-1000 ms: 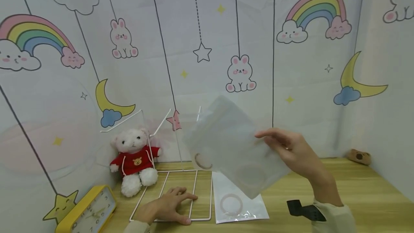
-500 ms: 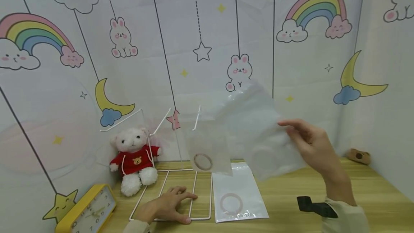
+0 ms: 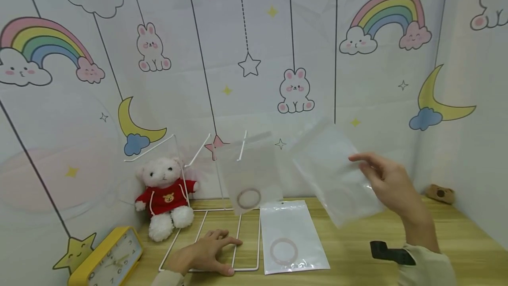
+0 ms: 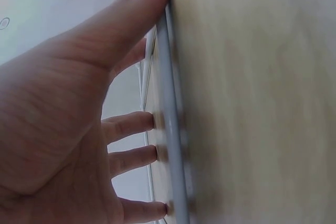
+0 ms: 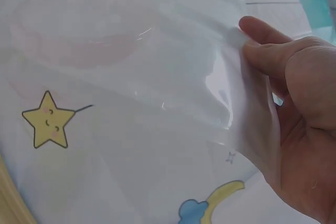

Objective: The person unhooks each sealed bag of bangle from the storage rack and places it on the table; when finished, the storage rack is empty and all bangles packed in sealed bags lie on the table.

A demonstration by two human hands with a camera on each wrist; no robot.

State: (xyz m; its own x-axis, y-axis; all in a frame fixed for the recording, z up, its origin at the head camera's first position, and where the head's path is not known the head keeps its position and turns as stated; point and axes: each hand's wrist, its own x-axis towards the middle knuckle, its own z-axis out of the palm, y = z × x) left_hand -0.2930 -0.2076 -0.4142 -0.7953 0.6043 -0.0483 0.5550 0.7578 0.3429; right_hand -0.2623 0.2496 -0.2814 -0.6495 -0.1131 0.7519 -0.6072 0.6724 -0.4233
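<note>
In the head view my right hand (image 3: pixel 390 184) pinches the edge of a translucent plastic bag (image 3: pixel 333 167) between thumb and fingers, holding it up above the table. A pinkish ring (image 5: pixel 79 30) shows faintly through this bag in the right wrist view. My left hand (image 3: pixel 208 250) lies with spread fingers on the base of a white wire rack (image 3: pixel 259 242); its thumb touches the front wire (image 4: pixel 170 98). A second bag (image 3: pixel 258 169), with a bangle-like ring (image 3: pixel 248 198) inside, hangs tilted at the rack's right prong (image 3: pixel 241 145).
Flat on the table (image 3: pixel 357 250), just right of the rack, lies another bag (image 3: pixel 293 224) with a pale ring in it. A plush bear (image 3: pixel 164 197) sits behind the rack's left side. A yellow clock (image 3: pixel 109 259) stands front left, and a small brown plush (image 3: pixel 440 193) back right.
My right hand has moved right with its bag, away from the hanging bag it had overlapped. The hanging bag has come into view and swung to a different tilt. My left hand stays put.
</note>
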